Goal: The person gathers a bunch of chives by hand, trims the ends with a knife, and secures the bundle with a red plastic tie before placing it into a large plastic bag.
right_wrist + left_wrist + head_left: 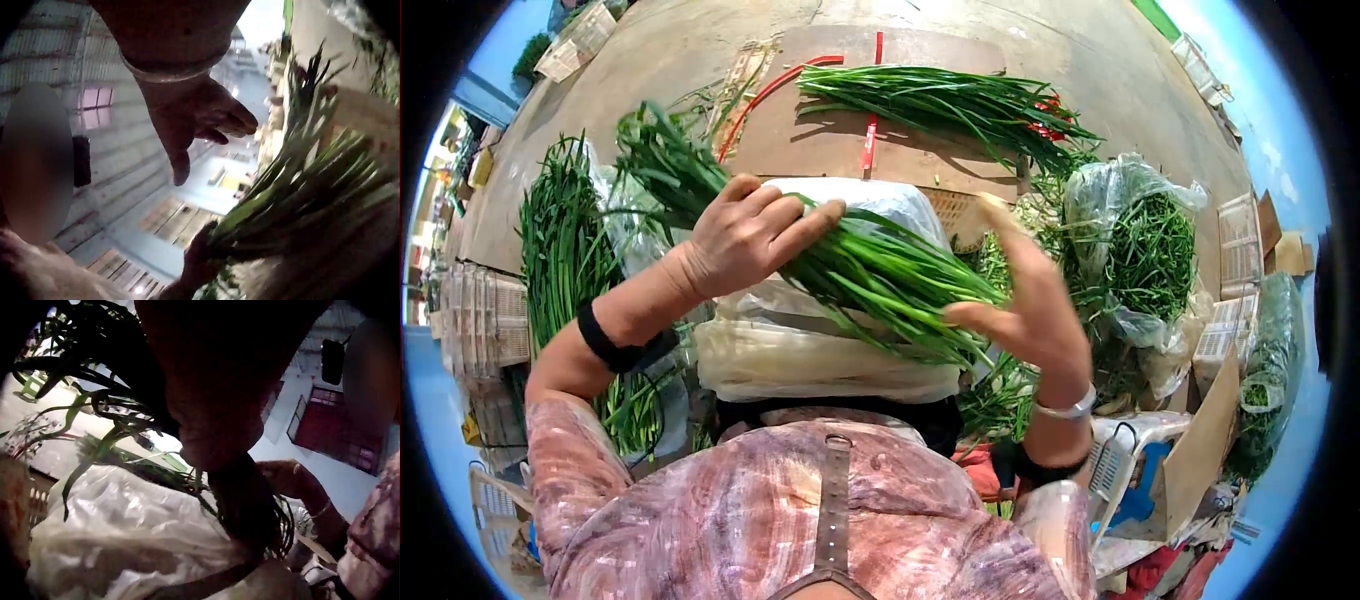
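Observation:
My left hand (750,235) grips a bunch of garlic chives (880,275) around its middle, above my plastic-covered lap. The dark leafy tips point up to the left, and the paler stem ends point down to the right. Beside those stem ends is my right hand (1040,305), thumb and fingers spread apart. In the right wrist view this right hand (203,119) has nothing in its grasp, and the chives (281,187) fan out to its right. The left wrist view shows the left hand (212,425) as a dark shape around the bunch.
Plastic sheeting (830,365) covers the lap. Ahead, a pile of chives (940,105) lies on a brown board (800,150) with red strips (870,145). More chives (565,240) stand at the left. A plastic bag of greens (1150,250) and crates (1238,245) are at the right.

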Available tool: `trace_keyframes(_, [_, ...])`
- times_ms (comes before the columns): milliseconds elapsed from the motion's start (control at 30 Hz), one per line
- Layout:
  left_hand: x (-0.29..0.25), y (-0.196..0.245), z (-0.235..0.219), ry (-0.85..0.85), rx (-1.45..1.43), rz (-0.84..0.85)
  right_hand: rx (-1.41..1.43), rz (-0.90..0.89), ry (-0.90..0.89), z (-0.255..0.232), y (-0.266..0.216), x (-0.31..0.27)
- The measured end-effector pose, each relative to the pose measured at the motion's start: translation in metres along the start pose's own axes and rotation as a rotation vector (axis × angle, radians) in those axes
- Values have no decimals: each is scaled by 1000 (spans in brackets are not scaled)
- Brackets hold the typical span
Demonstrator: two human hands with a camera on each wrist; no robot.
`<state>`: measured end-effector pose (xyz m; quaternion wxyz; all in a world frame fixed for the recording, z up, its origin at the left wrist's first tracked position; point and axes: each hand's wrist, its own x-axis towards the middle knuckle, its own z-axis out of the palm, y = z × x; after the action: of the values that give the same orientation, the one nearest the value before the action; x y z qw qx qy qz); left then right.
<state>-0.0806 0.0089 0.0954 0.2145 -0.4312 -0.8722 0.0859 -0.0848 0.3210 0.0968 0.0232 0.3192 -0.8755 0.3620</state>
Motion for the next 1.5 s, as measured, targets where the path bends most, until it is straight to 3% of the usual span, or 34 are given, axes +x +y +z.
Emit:
trace_keyframes(133, [40, -7, -32, -48, 154, 5, 61, -66, -173, 48, -51, 62])
trace_keyframes(167, [50, -10, -36, 6, 197, 12, 112, -234, 23, 63, -50, 71])
trace_keyframes(200, [60, -13, -37, 59, 240, 18, 9, -112, -253, 66, -46, 84])
trace_keyframes(267, [76, -19, -44, -30, 338, 66, 281, -318, 135, 72, -34, 94])
trace_keyframes(300, [85, -20, -46, -37, 349, 95, 476, -247, -32, 68, -27, 95])
trace_keyframes(333, [93, -18, -47, -18, 378, 93, 388, -328, 33, 63, -25, 97])
trace_keyframes(400, [112, -24, -52, 1, 364, 199, 464, -243, -13, 45, -17, 97])
trace_keyframes(433, [121, -29, -51, 79, 388, 253, 440, -223, 15, 36, -12, 98])
trace_keyframes(467, [134, -35, -47, 299, 471, 331, 414, -75, 40, 24, -16, 96])
trace_keyframes(500, [140, -41, -45, 311, 470, 364, 455, 34, 42, 12, -16, 96])
trace_keyframes(533, [145, -45, -50, 311, 434, 363, 495, 144, 49, 0, -13, 95])
trace_keyframes(600, [163, -50, -62, 380, 359, 361, 584, 161, 27, -25, 8, 93])
trace_keyframes(667, [175, -54, -79, 494, 202, 364, 888, 398, 498, -44, 40, 83])
trace_keyframes(733, [185, -58, -95, 611, -52, 369, 946, 319, 433, -71, 64, 62])
trace_keyframes(800, [189, -61, -95, 686, -481, 383, 1009, 247, 373, -89, 85, 40])
trace_keyframes(833, [189, -60, -86, 668, -730, 355, 1246, 112, 330, -95, 95, 30])
trace_keyframes(867, [180, -57, -67, 453, -812, 91, 1476, -36, 274, -98, 101, 23])
trace_keyframes(900, [183, -53, -39, 361, -1345, -74, 1585, -13, 370, -98, 102, 17])
trace_keyframes(933, [178, -41, -3, 262, -1506, -226, 1580, -17, 373, -94, 102, 14])
trace_keyframes(967, [175, -32, 25, -15, -1695, -207, 1634, -76, 419, -89, 100, 13])
trace_keyframes(1000, [178, -23, 61, -126, -1654, -92, 1688, -136, 464, -83, 99, 13])
trace_keyframes(1033, [176, 10, 85, -278, -1602, -190, 1651, -103, 512, -75, 102, 13])
trace_keyframes(1067, [170, 45, 48, -340, -1904, -367, 1649, -105, 519, -68, 104, 15])
trace_keyframes(1100, [155, 63, 98, -352, -2008, -168, 1666, -62, 550, -59, 105, 14])
trace_keyframes(1133, [145, 75, 112, -343, -1998, -115, 1686, -12, 583, -51, 105, 11])
trace_keyframes(1200, [125, 94, 95, -395, -2005, -391, 1648, 34, 635, -33, 102, 6])
trace_keyframes(1267, [104, 98, 75, -267, -2201, -423, 1696, 136, 709, -15, 101, 2])
trace_keyframes(1333, [91, 110, 85, -298, -2160, -491, 1789, 181, 690, 2, 107, 1])
trace_keyframes(1433, [80, 131, 83, -157, -1913, -729, 1871, 184, 698, 21, 111, 2])
trace_keyframes(1467, [80, 129, 81, -159, -1914, -732, 1873, 187, 698, 23, 111, 2])
trace_keyframes(1500, [79, 127, 77, -290, -2002, -734, 1869, 192, 685, 25, 110, 2])
